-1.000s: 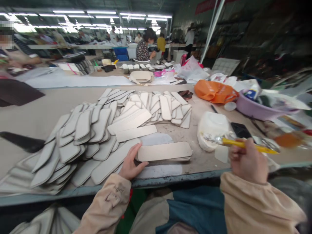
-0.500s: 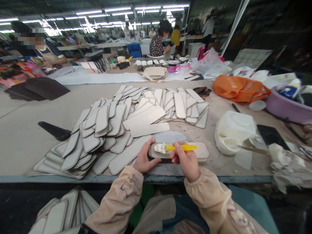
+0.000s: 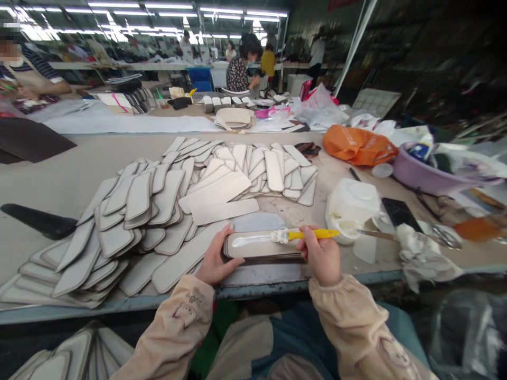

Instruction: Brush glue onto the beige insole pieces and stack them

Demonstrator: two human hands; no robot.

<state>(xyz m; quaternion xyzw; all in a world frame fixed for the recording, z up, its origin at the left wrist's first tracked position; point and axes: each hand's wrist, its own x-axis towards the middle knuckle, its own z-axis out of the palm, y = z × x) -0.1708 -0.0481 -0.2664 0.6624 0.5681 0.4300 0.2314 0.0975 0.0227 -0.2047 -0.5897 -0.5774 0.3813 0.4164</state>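
A small stack of flat grey oblong pieces (image 3: 253, 249) lies at the table's near edge. My left hand (image 3: 216, 258) presses on its left end, fingers curled against it. My right hand (image 3: 321, 256) grips a yellow-handled brush (image 3: 309, 234) whose white bristles rest on the top piece. A wet white streak runs along that piece to the left of the bristles. A white glue tub (image 3: 350, 208) stands just right of the stack.
Many more grey pieces (image 3: 158, 203) lie fanned out over the table's middle and left. An orange bag (image 3: 356, 145), purple basin (image 3: 423, 177), black phone (image 3: 400, 212), crumpled rag (image 3: 423, 256) and scissors (image 3: 446, 236) sit right. People work at tables behind.
My right hand brought the brush from the glue tub to the stack's left end, then drew it rightwards, leaving a white streak. My left hand stayed on the stack.
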